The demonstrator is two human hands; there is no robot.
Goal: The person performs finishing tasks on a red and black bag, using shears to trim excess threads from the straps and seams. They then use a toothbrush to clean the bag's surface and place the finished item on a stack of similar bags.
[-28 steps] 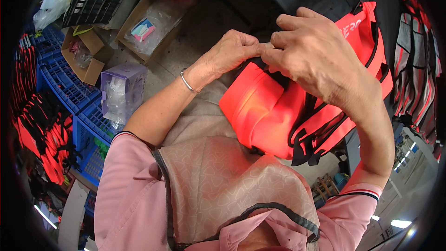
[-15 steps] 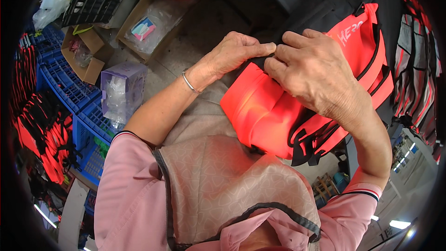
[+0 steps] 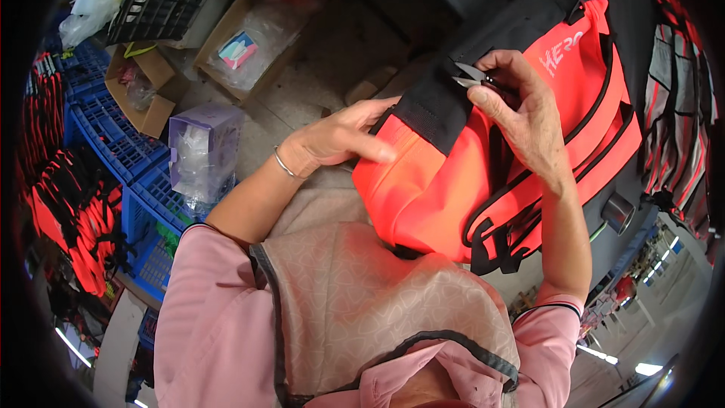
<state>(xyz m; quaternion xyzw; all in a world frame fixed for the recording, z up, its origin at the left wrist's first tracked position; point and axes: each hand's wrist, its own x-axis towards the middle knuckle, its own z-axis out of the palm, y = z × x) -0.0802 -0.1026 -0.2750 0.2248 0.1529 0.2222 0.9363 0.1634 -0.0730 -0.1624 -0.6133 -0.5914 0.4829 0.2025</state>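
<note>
A bright red-orange and black backpack (image 3: pixel 430 208) lies across my lap and the dark work surface to my right. My left hand (image 3: pixel 337 136) grips its near left edge, thumb on the red fabric and fingers hidden behind. In my right hand (image 3: pixel 527 109) is a small pair of thread snips (image 3: pixel 471 75), blades spread and pointing left over the black panel (image 3: pixel 427 109). Black-edged straps (image 3: pixel 521 189) hang along the bag's lower right side.
To the left are blue plastic crates (image 3: pixel 113 136), a purple box (image 3: pixel 204 147) with clear plastic inside, and cardboard boxes (image 3: pixel 245 41). Red-and-black pieces (image 3: pixel 75 227) hang at far left. Grey and red pieces (image 3: pixel 668 113) hang at right. A dark cylinder (image 3: pixel 618 213) sits at the surface's edge.
My hands have separated. The left has moved down to the bag's edge; the right has turned, and the snips now show in it. The black panel is uncovered.
</note>
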